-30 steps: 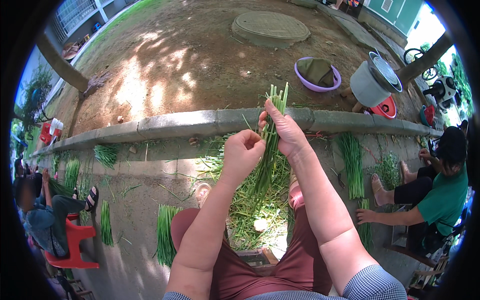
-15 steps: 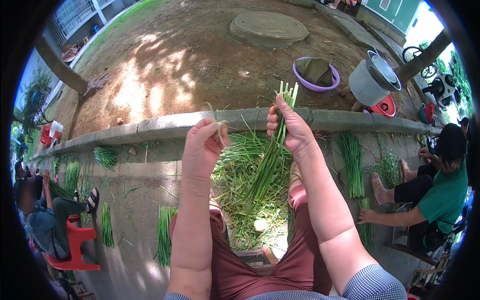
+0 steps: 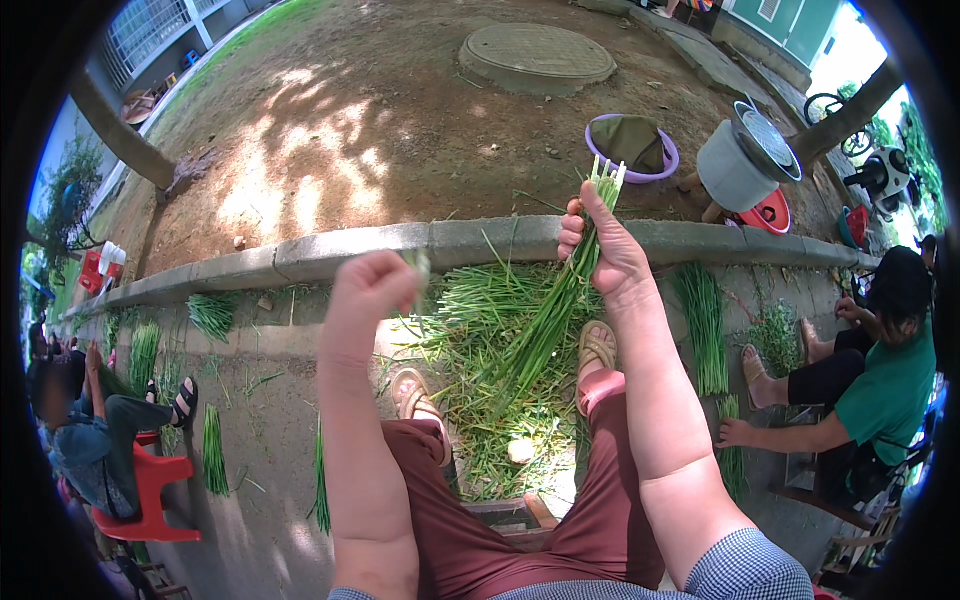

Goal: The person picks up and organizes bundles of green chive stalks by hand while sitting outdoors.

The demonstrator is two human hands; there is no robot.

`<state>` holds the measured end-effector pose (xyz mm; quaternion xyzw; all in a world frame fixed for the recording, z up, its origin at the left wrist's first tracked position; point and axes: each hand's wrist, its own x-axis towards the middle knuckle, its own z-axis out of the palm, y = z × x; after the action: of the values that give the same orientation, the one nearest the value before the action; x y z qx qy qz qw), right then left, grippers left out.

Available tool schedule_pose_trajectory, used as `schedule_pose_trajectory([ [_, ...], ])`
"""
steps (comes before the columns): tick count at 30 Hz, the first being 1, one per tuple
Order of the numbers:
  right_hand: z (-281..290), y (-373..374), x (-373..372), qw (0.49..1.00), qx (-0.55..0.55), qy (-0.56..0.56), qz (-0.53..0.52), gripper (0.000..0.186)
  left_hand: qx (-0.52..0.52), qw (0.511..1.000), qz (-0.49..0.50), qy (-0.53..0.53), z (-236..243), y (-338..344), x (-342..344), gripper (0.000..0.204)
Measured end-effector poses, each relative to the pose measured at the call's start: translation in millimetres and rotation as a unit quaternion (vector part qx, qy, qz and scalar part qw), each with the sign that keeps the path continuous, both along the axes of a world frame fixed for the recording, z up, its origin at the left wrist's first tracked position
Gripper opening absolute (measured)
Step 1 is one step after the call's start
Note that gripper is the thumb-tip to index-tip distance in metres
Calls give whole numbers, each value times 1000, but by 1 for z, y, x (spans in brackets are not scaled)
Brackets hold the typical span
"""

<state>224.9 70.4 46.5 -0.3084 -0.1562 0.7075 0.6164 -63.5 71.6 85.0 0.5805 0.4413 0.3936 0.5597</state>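
My right hand (image 3: 608, 250) is closed round a bunch of garlic chives (image 3: 545, 325). The pale ends stick up above my thumb, and the long green leaves hang down to the left between my knees. My left hand (image 3: 375, 285) is in a fist away from the bunch, blurred by motion. A few thin, pale green leaf scraps (image 3: 421, 265) poke out of its fingers. Below both hands, a heap of loose green leaves and trimmings (image 3: 470, 350) covers the ground between my sandalled feet. A small round pale thing (image 3: 521, 451) lies among them.
A concrete kerb (image 3: 350, 245) crosses ahead. Bunches of chives lie at left (image 3: 214, 450) and right (image 3: 704, 330). Beyond the kerb are a purple basin (image 3: 672, 160) and a grey bucket (image 3: 730, 165). People sit on both sides, the left one on a red plastic chair (image 3: 155, 490).
My left hand has swung left and down, away from the bunch, its fingers curling into a fist. My right hand has shifted slightly right with the chives. My left foot now shows.
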Motion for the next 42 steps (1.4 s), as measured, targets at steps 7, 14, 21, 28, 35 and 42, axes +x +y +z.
schedule_pose_trajectory([
  [7,5,-1,-5,997,31,-52,39,29,175,820,-252,484,-41,-15,21,24],
  [14,6,-4,-22,992,48,-99,66,33,206,953,-71,211,-41,-20,63,26],
  [21,-1,-6,-47,984,42,-152,79,36,129,991,-2,43,-41,-24,93,18],
  [28,10,-14,-55,984,12,-146,103,35,-53,990,4,-129,-37,-14,80,10],
  [35,8,-11,-42,985,14,-139,101,29,-94,948,11,-303,-33,-4,56,7],
  [42,8,-9,-34,988,28,-112,99,22,-48,909,67,-409,-20,5,26,11],
])
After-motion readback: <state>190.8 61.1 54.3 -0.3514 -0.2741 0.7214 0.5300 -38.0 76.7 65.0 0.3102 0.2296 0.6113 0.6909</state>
